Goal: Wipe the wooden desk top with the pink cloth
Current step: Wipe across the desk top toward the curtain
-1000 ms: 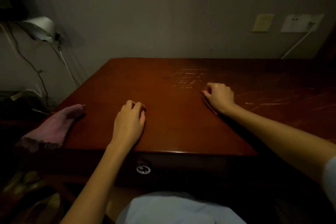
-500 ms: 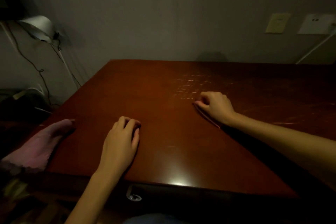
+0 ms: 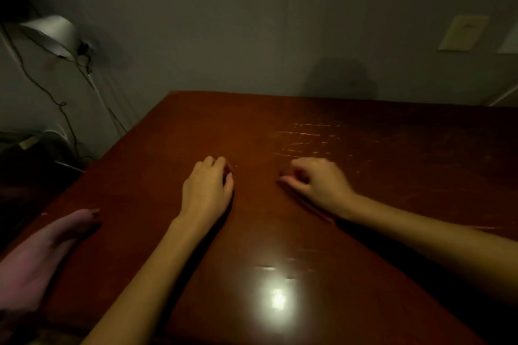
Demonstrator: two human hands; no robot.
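— what does the head camera give you?
— i'm looking down on the wooden desk top (image 3: pixel 280 227). it's dark red, with a bright glare spot (image 3: pixel 278 298) near the front edge and pale scratches (image 3: pixel 305 140) further back.
— and the hands?
— both lie on the wood, apart from each other. the left hand (image 3: pixel 208 186) sits palm down with its fingers curled under, and i see nothing in it. the right hand (image 3: pixel 318 179) is blurred, fingers bent, tips pointing left. i cannot tell whether it pinches anything.
— where's the cloth?
— the pink cloth (image 3: pixel 42 255) lies at the desk's left edge, part on the wood and part hanging over it, well apart from both hands.
— anything else?
— a lamp (image 3: pixel 51 33) by the wall at left, and a wall plate (image 3: pixel 464 32) at upper right.
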